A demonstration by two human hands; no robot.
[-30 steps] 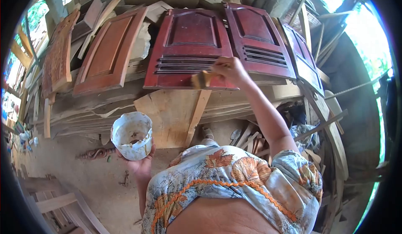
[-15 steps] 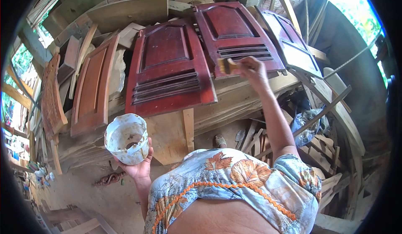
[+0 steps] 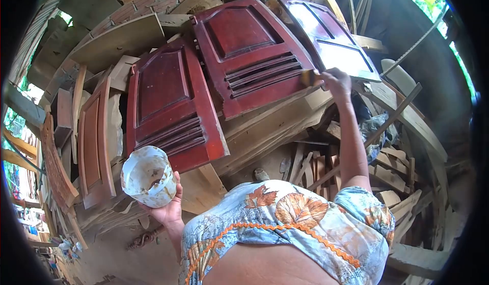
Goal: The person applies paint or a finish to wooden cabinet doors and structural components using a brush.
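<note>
My left hand (image 3: 169, 211) is wrapped round a white plastic tub (image 3: 159, 196) from below and the side. The tub is smeared with brown stains, and a little dark residue shows inside. In my right hand (image 3: 337, 85) is a paintbrush (image 3: 309, 78), its bristles at the right edge of a dark red wooden door panel (image 3: 239, 37), beside the louvre slats. A second red panel (image 3: 163, 83) lies to its left, partly behind the tub. To the right rests a glossy panel (image 3: 331, 35) with bright light reflected on it.
A brown panel (image 3: 94, 142) and a carved board (image 3: 56, 160) lean at the left. The red panels rest on stacked planks (image 3: 275, 127). Offcuts (image 3: 389, 178) and a plastic bag (image 3: 374, 132) crowd the floor at right, and a long stick (image 3: 392, 114) slants across them.
My right hand has moved the brush rightwards to the red panel's right edge. The view has turned right, so the panels sit further left. The tub stays in my left hand.
</note>
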